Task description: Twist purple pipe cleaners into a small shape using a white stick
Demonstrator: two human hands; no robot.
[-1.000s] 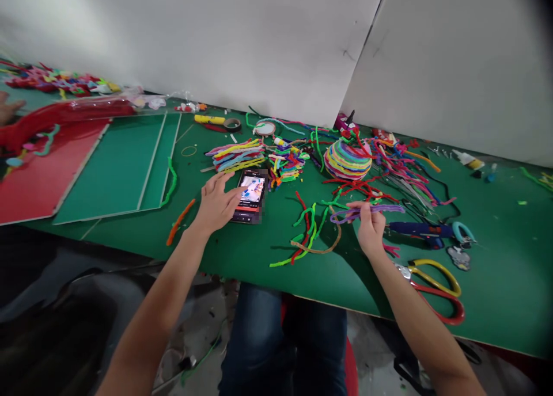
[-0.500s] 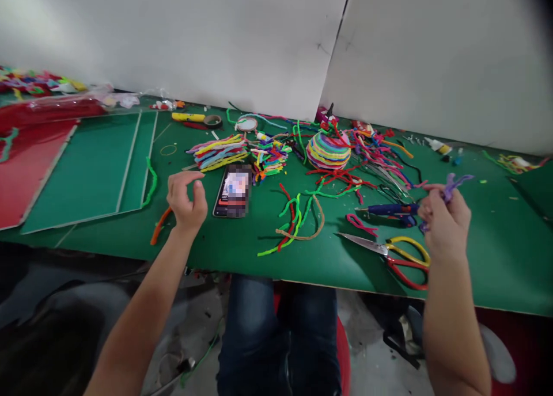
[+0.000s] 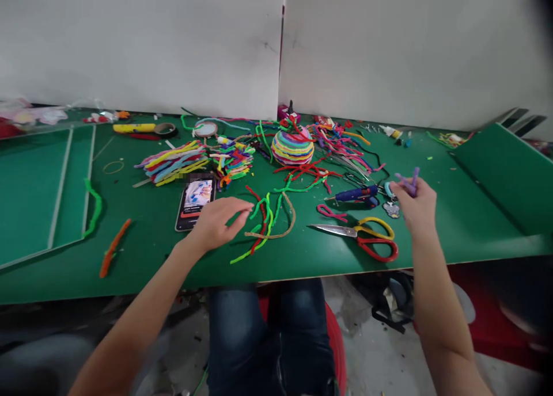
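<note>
My right hand (image 3: 419,206) is closed around purple pipe cleaners (image 3: 408,183), whose ends stick out above the fingers. Just left of it are a light-blue ring (image 3: 389,190) and a grey cloud-shaped charm (image 3: 391,210); whether they touch the hand I cannot tell. My left hand (image 3: 220,220) is held over the table by the phone's lower right corner, empty, a gap between thumb and fingers. Its fingertips point at loose green, red and tan pipe cleaners (image 3: 270,220). The phone (image 3: 184,212) lies face up with its screen lit.
Scissors (image 3: 341,229), a blue glue gun (image 3: 354,193) and a pink twisted pipe cleaner (image 3: 332,212) lie at centre right. Behind are a striped ball (image 3: 294,148) and bundled pipe cleaners (image 3: 175,163). An orange pipe cleaner (image 3: 114,249) and green board (image 3: 30,194) are left.
The view has turned to the right. My left hand has moved rightward past the phone toward the loose pipe cleaners. My right hand still grips the purple pipe cleaners, now lifted clear of the scissors' handles.
</note>
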